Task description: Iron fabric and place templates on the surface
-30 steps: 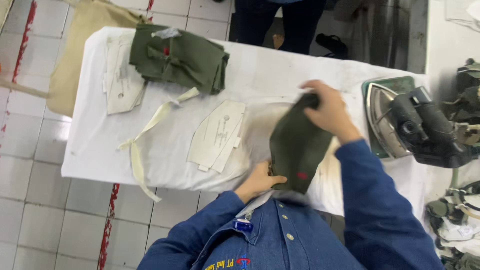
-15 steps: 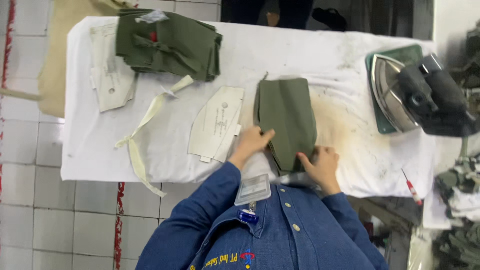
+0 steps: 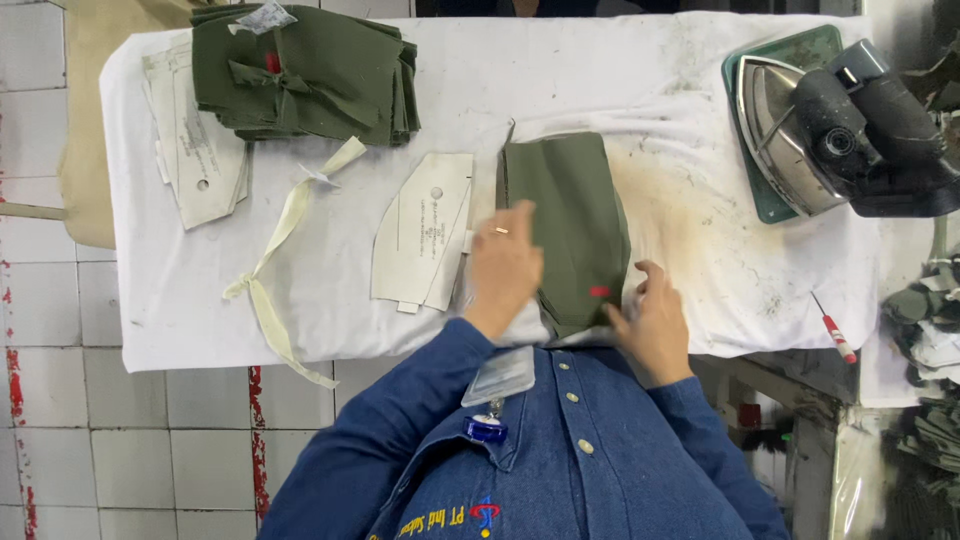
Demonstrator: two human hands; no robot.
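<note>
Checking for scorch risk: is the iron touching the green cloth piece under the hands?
Apart. The head view shows bare white cover between the iron and the green cloth piece.

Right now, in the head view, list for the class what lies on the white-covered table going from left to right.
Paper pattern pieces → stack of green fabric → cream strip → card template → left hand → green fabric piece → right hand → iron → red-handled tool.

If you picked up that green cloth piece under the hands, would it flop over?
Probably yes. The green cloth piece lies flat and folded under the left hand and right hand, so it likely droops. It looks thin, probably light, and unlikely to roll.
</note>
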